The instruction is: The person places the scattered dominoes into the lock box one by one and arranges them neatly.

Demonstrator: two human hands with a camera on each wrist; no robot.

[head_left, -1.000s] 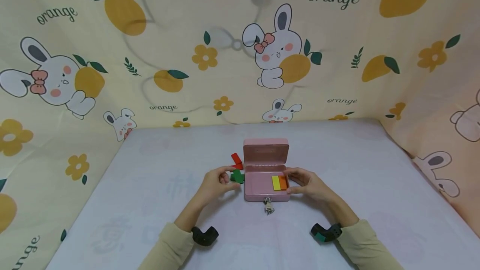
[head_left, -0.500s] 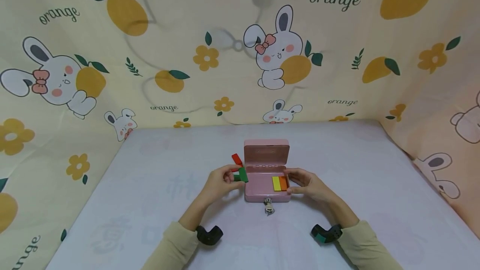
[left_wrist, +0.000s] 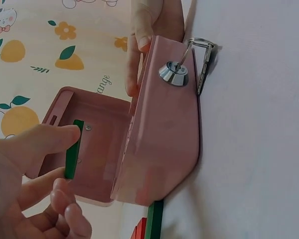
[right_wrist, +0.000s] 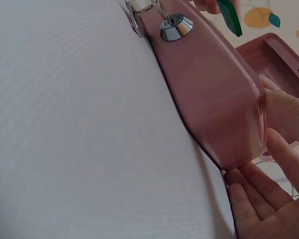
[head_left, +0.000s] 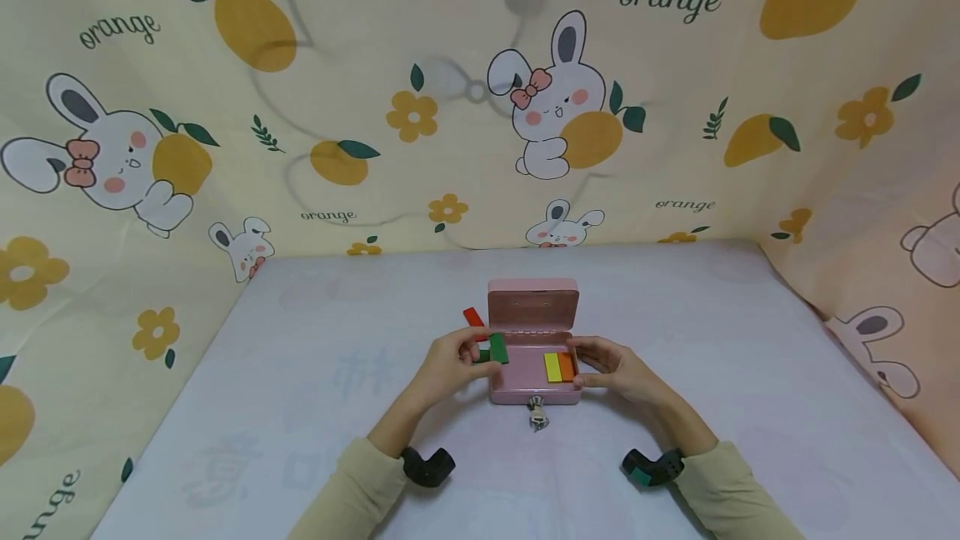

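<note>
My left hand pinches a flat green block between thumb and fingers, above the left part of an open pink metal cash box. The left wrist view shows this green block edge-on, apart from the box. My right hand holds the box's right side, its thumb and fingers against the wall and rim. A yellow block and an orange block lie side by side inside the box, at its right end.
Keys hang from the box's front lock. Left of the box, a red block and another green block lie on the white table, partly hidden by my left hand. The lid stands raised behind.
My left hand has taken hold of a green block beside the box, lifted it and moved it right, over the box's left side. My right hand has stayed on the box.
</note>
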